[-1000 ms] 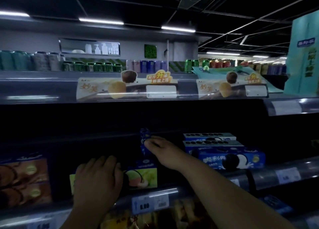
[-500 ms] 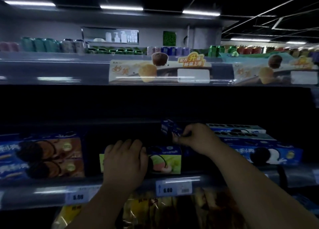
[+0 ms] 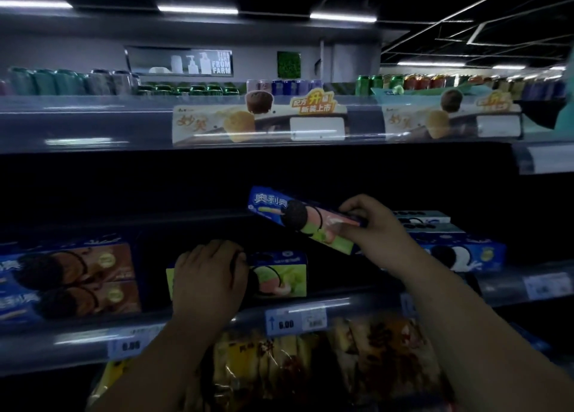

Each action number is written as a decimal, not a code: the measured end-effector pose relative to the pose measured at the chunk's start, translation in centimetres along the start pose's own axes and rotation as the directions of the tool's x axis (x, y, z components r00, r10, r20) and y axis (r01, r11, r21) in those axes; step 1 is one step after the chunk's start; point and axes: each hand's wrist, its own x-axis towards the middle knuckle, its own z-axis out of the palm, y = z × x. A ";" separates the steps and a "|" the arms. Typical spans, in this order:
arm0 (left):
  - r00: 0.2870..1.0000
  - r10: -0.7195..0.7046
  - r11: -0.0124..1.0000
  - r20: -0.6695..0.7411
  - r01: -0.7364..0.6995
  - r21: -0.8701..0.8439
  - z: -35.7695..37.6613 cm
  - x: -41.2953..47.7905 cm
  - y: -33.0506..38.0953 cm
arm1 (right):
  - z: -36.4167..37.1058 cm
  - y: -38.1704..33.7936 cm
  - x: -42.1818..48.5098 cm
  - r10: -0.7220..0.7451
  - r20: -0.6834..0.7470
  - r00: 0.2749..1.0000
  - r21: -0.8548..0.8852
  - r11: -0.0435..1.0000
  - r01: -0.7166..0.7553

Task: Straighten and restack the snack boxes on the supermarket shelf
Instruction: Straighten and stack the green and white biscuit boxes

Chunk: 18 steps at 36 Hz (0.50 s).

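My right hand (image 3: 371, 225) grips one end of a blue, green and pink cookie box (image 3: 289, 217) and holds it tilted in the air above the middle shelf (image 3: 357, 303). Below it a matching green and pink box (image 3: 279, 275) stands at the shelf front. My left hand (image 3: 208, 275) lies over that box's left part, fingers curled on its top edge. To the right sits a stack of blue and white cookie boxes (image 3: 459, 250). Two brown cookie boxes (image 3: 71, 275) are stacked at the left.
Price tags (image 3: 295, 320) hang on the shelf rail. Yellow snack packs (image 3: 310, 359) fill the shelf below. The upper shelf edge (image 3: 93, 125) carries cake adverts (image 3: 257, 122), with rows of cans (image 3: 186, 88) behind. The space behind the held box is dark.
My right hand has pulled the box out from the dark back of the shelf and lifted it, so its printed face now shows. My left hand has stayed on the standing box.
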 end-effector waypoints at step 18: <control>0.895 -0.379 0.643 0.234 0.437 -0.629 -5.6 -1.6 -2.0 | 4.4 -2.4 -0.6 -0.102 0.369 0.924 -0.027 0.992 0.120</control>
